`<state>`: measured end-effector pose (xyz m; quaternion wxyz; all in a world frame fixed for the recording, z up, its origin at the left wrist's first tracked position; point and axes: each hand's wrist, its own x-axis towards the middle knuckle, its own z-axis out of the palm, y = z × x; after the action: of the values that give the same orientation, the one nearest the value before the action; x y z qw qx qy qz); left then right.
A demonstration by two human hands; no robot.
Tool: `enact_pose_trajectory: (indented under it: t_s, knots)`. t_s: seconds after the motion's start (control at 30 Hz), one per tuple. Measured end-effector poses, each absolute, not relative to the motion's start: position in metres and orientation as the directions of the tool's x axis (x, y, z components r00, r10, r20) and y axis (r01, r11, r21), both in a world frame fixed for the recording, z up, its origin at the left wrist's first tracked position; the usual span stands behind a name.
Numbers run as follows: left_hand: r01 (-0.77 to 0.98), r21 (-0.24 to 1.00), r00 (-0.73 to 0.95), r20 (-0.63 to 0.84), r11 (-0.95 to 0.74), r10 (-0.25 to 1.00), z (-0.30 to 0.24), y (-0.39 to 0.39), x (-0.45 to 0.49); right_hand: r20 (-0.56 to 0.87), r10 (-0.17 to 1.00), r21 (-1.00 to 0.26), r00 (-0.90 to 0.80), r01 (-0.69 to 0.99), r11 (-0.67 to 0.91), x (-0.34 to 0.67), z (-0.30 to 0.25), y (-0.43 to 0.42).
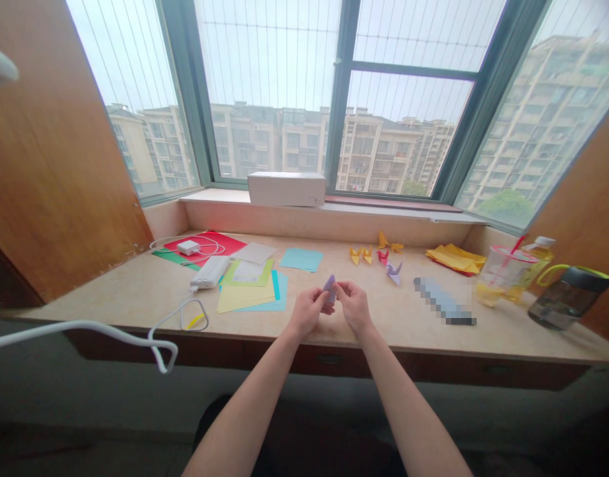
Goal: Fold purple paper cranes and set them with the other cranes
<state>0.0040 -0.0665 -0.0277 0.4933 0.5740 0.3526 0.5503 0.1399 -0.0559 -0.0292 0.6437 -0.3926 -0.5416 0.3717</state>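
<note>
Between my two hands, just above the front of the desk, is a small folded piece of purple paper point(330, 286). My left hand point(308, 310) pinches it from the left, with fingers curled behind it. From the right, my right hand point(352, 303) has thumb and forefinger closed on its edge. The fingers hide much of the paper's lower part. Beyond my right hand stand a purple paper crane point(394, 273), a red paper crane point(382, 256) and several yellow paper cranes point(354, 256). A stack of light blue paper point(301, 259) lies beyond my left hand.
Coloured sheets point(244, 298), a white power bank point(211, 272), a charger point(188, 248) and cables lie left. To the right are a blurred-out flat object point(444, 301), yellow paper point(456, 258), a plastic cup point(503, 275) and a dark bottle point(567, 298). A white box point(287, 189) stands on the sill.
</note>
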Motion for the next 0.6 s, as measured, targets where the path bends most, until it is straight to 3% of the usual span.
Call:
enact_pose_trajectory:
  t_s: [0.23, 0.6]
  knots:
    - [-0.171, 0.945, 0.027, 0.288, -0.28, 0.957, -0.0283, -0.0673, 0.0019, 0.407, 0.912, -0.911, 0.05, -0.049, 0.409, 0.1374, -0.0317, -0.0562]
    - [-0.125, 0.937, 0.101, 0.338, -0.325, 0.936, -0.024, -0.0708, 0.0066, 0.429, 0.895, -0.903, 0.123, 0.08, 0.422, 0.141, -0.0327, -0.0553]
